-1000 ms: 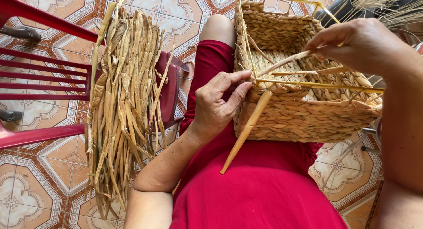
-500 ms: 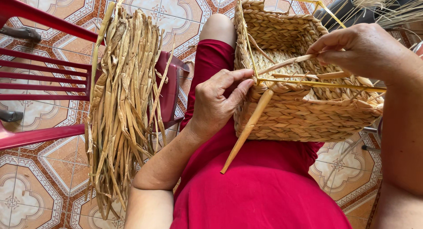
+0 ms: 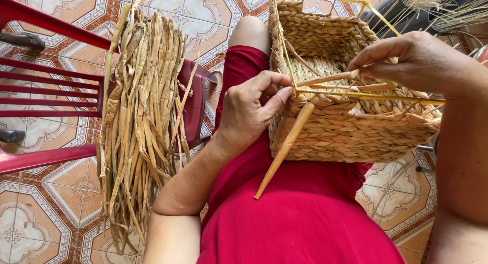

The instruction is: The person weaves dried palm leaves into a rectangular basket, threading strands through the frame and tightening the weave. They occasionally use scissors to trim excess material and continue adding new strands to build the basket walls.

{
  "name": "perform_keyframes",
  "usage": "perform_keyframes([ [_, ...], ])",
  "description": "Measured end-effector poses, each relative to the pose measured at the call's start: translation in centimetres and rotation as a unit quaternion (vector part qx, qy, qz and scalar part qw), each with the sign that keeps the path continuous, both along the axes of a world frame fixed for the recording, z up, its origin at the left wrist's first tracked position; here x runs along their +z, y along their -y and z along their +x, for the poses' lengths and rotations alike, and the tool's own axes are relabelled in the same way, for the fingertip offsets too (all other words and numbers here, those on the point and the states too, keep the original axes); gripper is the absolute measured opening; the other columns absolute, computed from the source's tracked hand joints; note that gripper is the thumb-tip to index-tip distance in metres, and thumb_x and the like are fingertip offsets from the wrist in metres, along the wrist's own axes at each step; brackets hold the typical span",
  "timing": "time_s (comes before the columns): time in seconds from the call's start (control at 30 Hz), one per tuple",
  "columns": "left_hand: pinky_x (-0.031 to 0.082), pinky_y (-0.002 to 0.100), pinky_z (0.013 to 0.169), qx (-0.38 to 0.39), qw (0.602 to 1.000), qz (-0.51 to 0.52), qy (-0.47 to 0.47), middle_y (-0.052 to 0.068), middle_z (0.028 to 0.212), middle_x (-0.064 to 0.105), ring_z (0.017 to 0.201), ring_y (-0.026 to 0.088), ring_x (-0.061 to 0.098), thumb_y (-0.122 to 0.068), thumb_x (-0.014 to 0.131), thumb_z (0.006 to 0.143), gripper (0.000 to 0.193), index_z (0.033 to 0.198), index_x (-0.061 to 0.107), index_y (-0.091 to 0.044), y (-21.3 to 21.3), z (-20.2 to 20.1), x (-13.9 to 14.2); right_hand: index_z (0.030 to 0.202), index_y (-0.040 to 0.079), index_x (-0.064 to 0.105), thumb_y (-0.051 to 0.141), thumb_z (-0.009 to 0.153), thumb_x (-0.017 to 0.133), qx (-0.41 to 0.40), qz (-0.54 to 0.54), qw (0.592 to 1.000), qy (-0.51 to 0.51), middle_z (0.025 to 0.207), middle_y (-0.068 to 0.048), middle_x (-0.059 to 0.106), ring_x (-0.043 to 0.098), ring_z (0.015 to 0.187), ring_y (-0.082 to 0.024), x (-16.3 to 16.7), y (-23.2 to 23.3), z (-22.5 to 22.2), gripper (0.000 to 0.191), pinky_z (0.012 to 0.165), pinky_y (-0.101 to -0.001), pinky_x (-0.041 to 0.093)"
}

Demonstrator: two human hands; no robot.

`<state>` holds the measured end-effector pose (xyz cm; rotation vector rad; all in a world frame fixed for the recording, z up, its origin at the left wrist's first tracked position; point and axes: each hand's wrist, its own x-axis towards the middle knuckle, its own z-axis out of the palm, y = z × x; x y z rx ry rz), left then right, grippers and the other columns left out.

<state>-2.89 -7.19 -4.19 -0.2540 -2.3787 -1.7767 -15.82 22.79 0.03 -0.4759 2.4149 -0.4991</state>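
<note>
A pale flat fibre strand is pinched by the right hand above the rectangular woven straw basket; its long axis runs leftward to the left hand, whose fingers are pressed against the basket's yellow wire rim.

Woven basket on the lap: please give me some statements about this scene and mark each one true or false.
1. The woven basket rests on a lap covered in red cloth. True.
2. The right hand pinches a pale strand over the basket's opening. True.
3. The left hand lies flat on the floor. False: it is at the basket's near corner.
4. The bundle of dried fibres hangs over a blue chair. False: the chair is red.
5. The basket has a yellow wire frame. True.
</note>
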Motion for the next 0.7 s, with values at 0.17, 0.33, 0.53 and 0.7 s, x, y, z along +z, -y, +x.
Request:
perform_keyframes([
  [0.17,0.051,0.024,0.052,-0.038,0.995,-0.050,0.078,0.002,0.073,0.074,0.057,0.004,0.064,-0.020,0.073,0.096,0.019,0.111,0.074,-0.008,0.9,-0.6,0.6,0.116,0.018,0.080,0.023,0.089,0.072,0.001,-0.015,1.000,0.010,0.098,-0.002,0.082,0.073,0.088,-0.013,0.0,0.1,0.0,0.028,0.078,-0.0325,0.058],
  [0.33,0.042,0.023,0.048,-0.074,0.987,0.007,0.144,0.000,0.062,0.062,0.055,0.001,0.052,-0.017,0.073,0.095,0.012,0.097,0.073,-0.005,0.6,-1.7,-1.1,0.118,0.017,0.078,0.026,0.092,0.073,0.006,-0.005,1.000,0.009,0.096,-0.004,0.082,0.074,0.086,-0.014,0.1,0.5,0.4,0.028,0.077,-0.0324,0.059],
  [0.53,0.045,0.018,0.049,-0.080,0.921,0.328,0.196,-0.001,0.073,0.066,0.058,0.002,0.059,-0.011,0.064,0.098,0.010,0.099,0.068,-0.002,0.4,-1.5,-3.5,0.113,0.013,0.077,0.033,0.090,0.075,0.069,0.011,0.997,-0.012,0.094,-0.006,0.079,0.075,0.086,-0.018,0.7,0.8,0.7,0.030,0.078,-0.0343,0.057],
  [0.7,0.034,0.019,0.043,-0.173,0.872,0.442,0.123,0.011,0.075,0.067,0.043,0.003,0.040,-0.010,0.056,0.097,0.012,0.097,0.060,0.001,8.4,3.7,-0.6,0.107,0.010,0.076,0.033,0.086,0.076,0.134,-0.014,0.988,-0.079,0.097,-0.008,0.073,0.068,0.088,-0.024,0.1,1.5,0.8,0.031,0.076,-0.0378,0.056],
])
